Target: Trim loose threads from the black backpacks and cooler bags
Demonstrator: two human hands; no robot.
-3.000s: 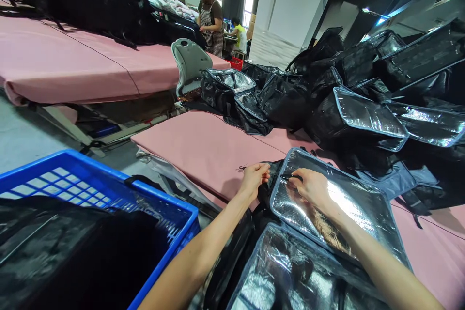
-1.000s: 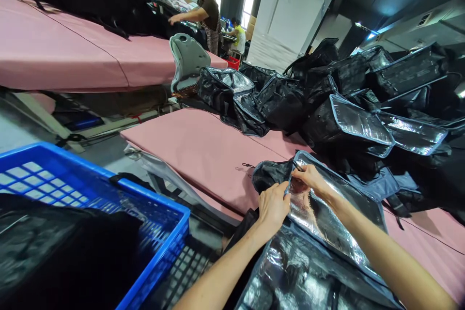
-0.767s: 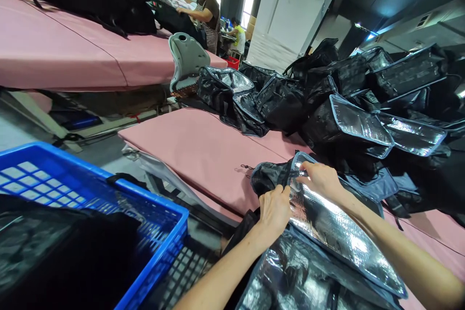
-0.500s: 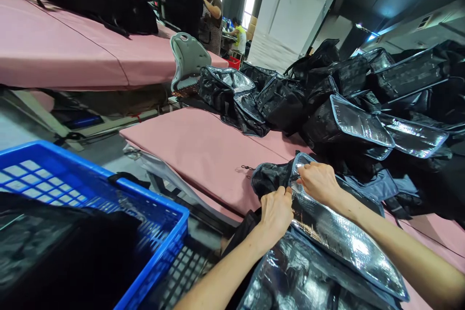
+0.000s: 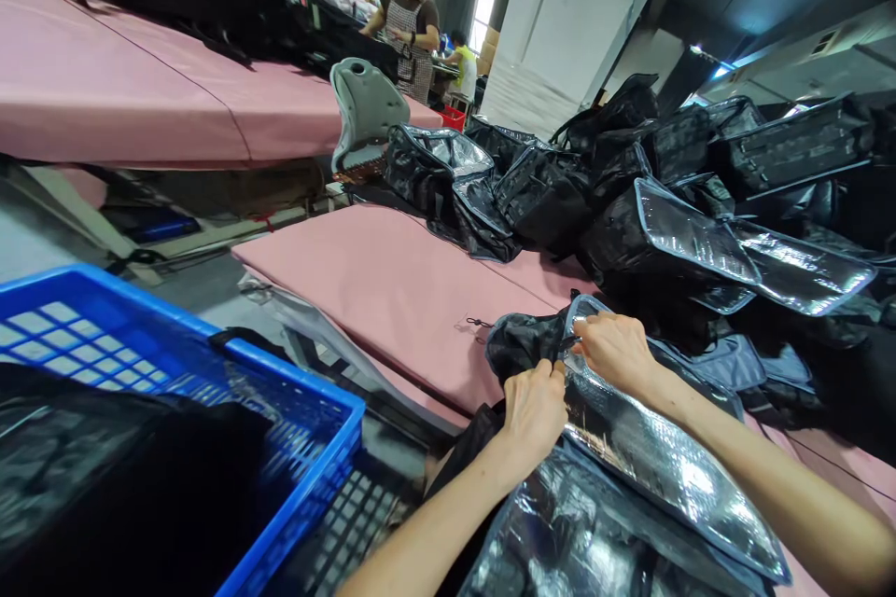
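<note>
An insulated bag (image 5: 581, 532) with a shiny silver lining and blue-grey edging lies open in front of me. Its silver-lined flap (image 5: 672, 452) slants down toward the lower right. My left hand (image 5: 536, 406) pinches the edging at the flap's near left side, fingers closed. Just beyond it, my right hand (image 5: 612, 350) is closed on the same edge near the flap's upper corner. The two hands are close together but apart. What exactly lies between the fingertips is too small to make out. A dark camouflage pocket (image 5: 525, 345) bulges beside the corner, with a thin cord at its left.
A blue plastic crate (image 5: 294, 382) holding a dark bag (image 5: 126, 485) stands at my left. Several open silver-lined bags (image 5: 700, 224) crowd the pink table (image 5: 392, 280). Behind are a grey chair (image 5: 368, 107), another pink table (image 5: 140, 93) and a person in a checked apron (image 5: 413, 28).
My hands keep nearly the same place on the flap's edge. In the background, the person has lowered the dark item that was held upright.
</note>
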